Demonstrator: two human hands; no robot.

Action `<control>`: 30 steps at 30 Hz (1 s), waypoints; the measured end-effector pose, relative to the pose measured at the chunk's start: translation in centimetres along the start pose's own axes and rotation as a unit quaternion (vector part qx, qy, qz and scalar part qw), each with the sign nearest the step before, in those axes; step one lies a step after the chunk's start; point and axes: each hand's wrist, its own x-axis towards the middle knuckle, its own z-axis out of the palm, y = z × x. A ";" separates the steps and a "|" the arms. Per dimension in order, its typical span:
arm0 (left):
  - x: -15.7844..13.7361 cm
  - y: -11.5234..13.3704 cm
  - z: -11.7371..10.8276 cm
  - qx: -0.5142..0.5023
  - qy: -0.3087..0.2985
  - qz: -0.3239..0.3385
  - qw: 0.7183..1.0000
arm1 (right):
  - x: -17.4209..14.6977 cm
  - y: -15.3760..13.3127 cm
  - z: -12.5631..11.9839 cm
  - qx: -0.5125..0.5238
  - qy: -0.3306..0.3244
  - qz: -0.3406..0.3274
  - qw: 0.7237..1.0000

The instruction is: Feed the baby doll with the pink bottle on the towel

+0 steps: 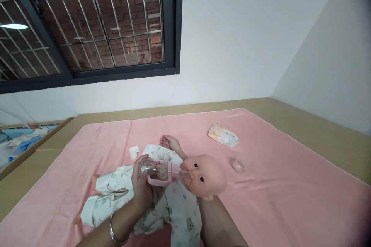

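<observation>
My left hand [142, 183], with a silver bangle at the wrist, is closed round the base of a clear baby bottle [162, 171] with a pink collar and handle. The bottle lies nearly level, and its teat touches the mouth of a baby doll [207, 173]. Dressed in a white printed outfit, the doll rests on its back with its head to the right. My right forearm [222, 220] reaches under the doll's head and neck, which hide the right hand and its fingers.
A pink mat [275, 200] covers most of the wooden surface [313, 135]. On it lie a wipes packet [223, 135], a clear cap [238, 165] and a small white piece [134, 152]. Clothes [24, 141] fill a space at far left. Behind are a wall and a barred window [116, 19].
</observation>
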 end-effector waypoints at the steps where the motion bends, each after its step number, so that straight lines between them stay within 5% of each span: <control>1: 0.0 0.1 0.1 -0.001 0.001 0.000 1.000 | 0.0 -0.3 0.0 0.000 -0.004 -0.003 1.000; 7: -0.1 0.4 0.3 -0.002 0.000 0.001 1.000 | -0.2 -1.2 -0.4 -0.051 0.151 -0.003 0.987; 10: -0.1 0.5 0.4 -0.008 -0.004 0.003 1.000 | -0.2 -1.6 -0.4 -0.035 0.133 0.025 0.990; 16: 0.0 0.2 0.3 0.005 -0.003 0.004 1.000 | 0.0 -2.9 -0.1 0.008 -0.009 -0.006 1.000; 24: 0.0 -0.2 -0.1 0.000 -0.003 0.008 1.000 | -0.4 -2.5 0.2 -0.034 0.130 -0.057 0.989; 27: 0.0 -0.1 0.0 -0.006 -0.005 0.006 1.000 | -0.6 -2.4 0.1 -0.080 0.258 0.069 0.960; 30: 0.0 0.0 0.0 -0.012 -0.009 0.006 1.000 | -0.6 -2.4 0.0 -0.165 0.407 0.249 0.863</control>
